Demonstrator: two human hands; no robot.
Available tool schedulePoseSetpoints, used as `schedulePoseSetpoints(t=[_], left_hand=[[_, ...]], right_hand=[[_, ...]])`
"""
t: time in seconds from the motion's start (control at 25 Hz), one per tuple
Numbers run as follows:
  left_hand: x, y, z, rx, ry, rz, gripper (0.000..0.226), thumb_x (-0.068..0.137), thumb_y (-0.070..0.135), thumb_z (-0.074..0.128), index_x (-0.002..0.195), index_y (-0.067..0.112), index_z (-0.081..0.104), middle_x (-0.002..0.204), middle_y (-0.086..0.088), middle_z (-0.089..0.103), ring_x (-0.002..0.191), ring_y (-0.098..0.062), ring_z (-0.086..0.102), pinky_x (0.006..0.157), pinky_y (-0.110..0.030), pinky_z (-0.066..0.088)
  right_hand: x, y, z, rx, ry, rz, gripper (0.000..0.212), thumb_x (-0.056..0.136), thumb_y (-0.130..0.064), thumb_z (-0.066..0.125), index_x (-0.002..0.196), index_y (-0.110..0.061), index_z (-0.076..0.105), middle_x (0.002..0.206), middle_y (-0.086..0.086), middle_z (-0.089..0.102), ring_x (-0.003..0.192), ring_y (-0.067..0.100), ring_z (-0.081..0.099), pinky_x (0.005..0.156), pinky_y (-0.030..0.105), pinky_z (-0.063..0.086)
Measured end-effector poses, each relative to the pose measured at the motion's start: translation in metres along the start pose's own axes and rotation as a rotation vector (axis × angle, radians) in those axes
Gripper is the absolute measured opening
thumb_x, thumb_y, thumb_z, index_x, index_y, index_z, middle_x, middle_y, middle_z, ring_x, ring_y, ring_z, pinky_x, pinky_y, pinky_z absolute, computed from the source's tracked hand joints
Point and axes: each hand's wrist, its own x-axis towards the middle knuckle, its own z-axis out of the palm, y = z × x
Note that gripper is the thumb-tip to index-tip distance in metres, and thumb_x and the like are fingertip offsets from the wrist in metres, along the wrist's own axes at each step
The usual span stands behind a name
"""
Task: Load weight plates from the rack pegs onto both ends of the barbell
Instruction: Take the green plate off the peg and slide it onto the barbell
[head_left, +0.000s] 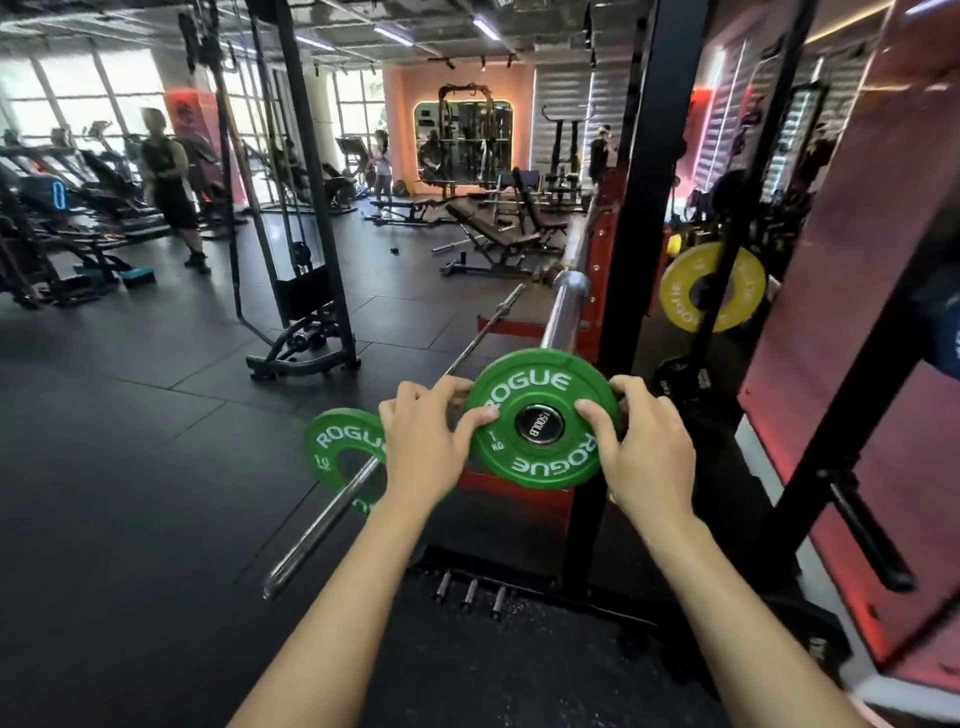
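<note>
Both hands, left (423, 441) and right (641, 441), grip the green plate (540, 418) by its rim, fingers curled behind, thumbs on its face. Keeping it square and pushing evenly should seat it down the sleeve (566, 306). It sits at the bar's near end, lettered ROGUE. Beyond, a yellow plate (691, 296) hangs on the rack.
</note>
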Motion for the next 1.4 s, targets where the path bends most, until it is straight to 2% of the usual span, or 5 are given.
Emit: schedulePoseSetpoints(t=[0.16,0.32,0.52,0.88,1.4], left_hand=[[0.016,-0.004,0.012,-0.068,-0.036,0.031,0.036,0.087,0.056,0.064,0.111,0.030,0.063,0.092,0.008,0.063,0.099,-0.019,0.048,0.083,-0.027,0.017],[0.042,-0.009,0.022,-0.089,-0.109,0.061,0.033,0.087,0.054,0.066,0.110,0.030,0.061,0.093,0.009,0.065,0.099,-0.020,0.047,0.085,-0.033,0.024],[0.061,-0.023,0.051,-0.106,-0.106,0.062,0.031,0.088,0.054,0.064,0.107,0.030,0.061,0.091,0.011,0.065,0.093,-0.019,0.047,0.081,-0.034,0.023],[0.129,-0.043,0.127,-0.134,-0.133,0.029,0.034,0.088,0.056,0.062,0.107,0.028,0.059,0.091,0.012,0.061,0.092,-0.017,0.047,0.084,-0.035,0.025],[0.241,-0.071,0.239,-0.157,-0.155,-0.008,0.031,0.088,0.053,0.064,0.106,0.029,0.058,0.094,0.012,0.065,0.094,-0.018,0.051,0.087,-0.039,0.029]], right_hand=[[-0.004,-0.004,0.006,-0.142,0.053,0.008,0.040,0.092,-0.050,0.056,0.110,-0.015,0.057,0.079,-0.007,0.052,0.078,0.023,0.052,0.055,0.031,0.036],[0.008,0.000,0.015,-0.210,0.021,0.079,0.041,0.094,-0.054,0.051,0.111,-0.017,0.055,0.077,-0.011,0.046,0.080,0.023,0.053,0.055,0.033,0.034],[0.035,0.015,0.035,-0.194,-0.001,0.077,0.040,0.094,-0.053,0.050,0.113,-0.018,0.053,0.081,-0.005,0.056,0.081,0.023,0.054,0.061,0.040,0.046],[0.114,0.067,0.089,-0.230,-0.005,0.039,0.043,0.095,-0.053,0.048,0.119,-0.018,0.054,0.085,0.000,0.063,0.078,0.023,0.056,0.055,0.032,0.035],[0.229,0.143,0.177,-0.252,-0.021,0.078,0.044,0.095,-0.054,0.046,0.122,-0.020,0.053,0.093,0.000,0.065,0.083,0.023,0.060,0.056,0.031,0.037]])
